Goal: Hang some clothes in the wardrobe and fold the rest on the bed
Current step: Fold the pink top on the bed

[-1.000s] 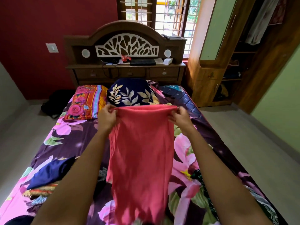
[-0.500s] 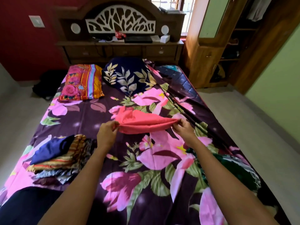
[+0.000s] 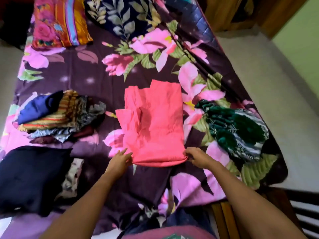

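Head view, looking down the length of the bed [image 3: 86, 71], whose sheet is dark purple with big pink flowers. Far left, close to the near edge, lies a dark navy garment [image 3: 31, 178], spread flat, with a pale patterned cloth [image 3: 72, 178] poking out beside it. Just beyond them sits a stack of clothes [image 3: 57, 114], a blue piece on top with striped and grey ones under it (roughly folded, edges not lined up). At the head end an orange and pink pillow [image 3: 60, 21] lies beside a navy leaf-print pillow [image 3: 124, 16]. In the middle of the bed the pink garment [image 3: 153, 123] lies flat on the sheet, folded into a rough rectangle, its doubled edge nearest the person. The left hand [image 3: 119, 161] is at the near left corner, fingers stretched fairly straight and touching the cloth; I cannot tell whether the thumb is under the fold. The right hand [image 3: 198, 156] is at the near right corner, fingers curled in and pinching the folded edge. Both forearms are bare and reach in from the foot of the bed. Right of the pink piece, apart from it, a green and white garment [image 3: 236, 128] lies crumpled near the bed's right edge. Beyond that edge is pale floor [image 3: 267, 83], and in the top right corner is the blurred wooden base of the wardrobe [image 3: 224, 12].
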`<state>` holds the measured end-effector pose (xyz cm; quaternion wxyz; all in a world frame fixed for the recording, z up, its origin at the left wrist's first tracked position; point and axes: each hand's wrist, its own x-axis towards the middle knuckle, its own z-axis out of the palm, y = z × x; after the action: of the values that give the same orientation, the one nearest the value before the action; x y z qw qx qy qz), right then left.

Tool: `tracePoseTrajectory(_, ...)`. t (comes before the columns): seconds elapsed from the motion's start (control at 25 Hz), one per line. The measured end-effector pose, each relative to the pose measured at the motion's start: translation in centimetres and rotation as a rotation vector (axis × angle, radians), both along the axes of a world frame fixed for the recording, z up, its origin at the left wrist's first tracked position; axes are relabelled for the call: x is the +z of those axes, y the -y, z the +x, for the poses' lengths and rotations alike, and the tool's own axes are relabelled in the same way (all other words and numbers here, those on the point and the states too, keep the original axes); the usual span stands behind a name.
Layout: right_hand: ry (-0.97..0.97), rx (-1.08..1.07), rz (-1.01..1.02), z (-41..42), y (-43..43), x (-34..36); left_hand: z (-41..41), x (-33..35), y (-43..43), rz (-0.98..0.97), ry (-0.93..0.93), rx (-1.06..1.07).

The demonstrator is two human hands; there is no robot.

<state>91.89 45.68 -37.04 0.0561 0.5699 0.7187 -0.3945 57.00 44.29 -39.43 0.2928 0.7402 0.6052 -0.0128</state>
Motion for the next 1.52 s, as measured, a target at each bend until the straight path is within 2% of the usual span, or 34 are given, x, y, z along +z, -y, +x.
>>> tracePoseTrajectory(0.16,0.093,0.125,-0.093,0.1,4.9,-4.4,1.4,-3.9,4.2,-0.213,-0.072,-0.088)
tracePoseTrajectory(0.28,0.111,0.210,-0.074,0.1,6.5,-6.3,1.9,-6.0,5.8,-0.287,-0.071,-0.089)
tracePoseTrajectory(0.4,0.128,0.217,-0.246,-0.1,7.2,-8.1,2.2,-7.7,7.4,-0.432,-0.079,-0.110)
tracePoseTrajectory(0.52,0.210,0.320,-0.416,-0.3,8.0,-10.2,3.0,-9.0,9.2,-0.608,-0.121,-0.192)
tracePoseTrajectory(0.68,0.254,0.314,-0.488,-0.9,9.3,-10.6,4.1,-9.9,10.9,-0.686,-0.094,-0.174)
tracePoseTrajectory(0.76,0.217,0.214,-0.463,-1.3,9.3,-10.9,4.5,-9.7,10.6,-0.630,0.034,-0.014)
tracePoseTrajectory(0.84,0.200,0.151,-0.420,-2.5,7.6,-11.0,4.7,-9.2,9.3,-0.553,0.141,0.247)
tracePoseTrajectory(0.92,0.176,0.121,-0.389,-4.4,4.9,-11.1,4.6,-8.8,7.3,-0.451,0.111,0.415)
tracePoseTrajectory(1.08,0.067,0.041,-0.263,-10.3,-0.7,-11.7,3.0,-9.3,3.8,-0.356,0.116,0.605)
tracePoseTrajectory(1.28,-0.051,-0.004,-0.175,-17.0,-4.4,-12.7,0.4,-11.8,1.3,-0.417,0.167,0.953)
tracePoseTrajectory(1.44,-0.008,-0.016,-0.150,-19.0,-5.0,-15.5,-1.4,-14.1,0.5,-0.520,0.148,0.998)
tracePoseTrajectory(1.52,0.035,0.008,-0.192,-19.0,-4.9,-16.7,-1.7,-15.1,0.5,-0.596,0.218,1.024)
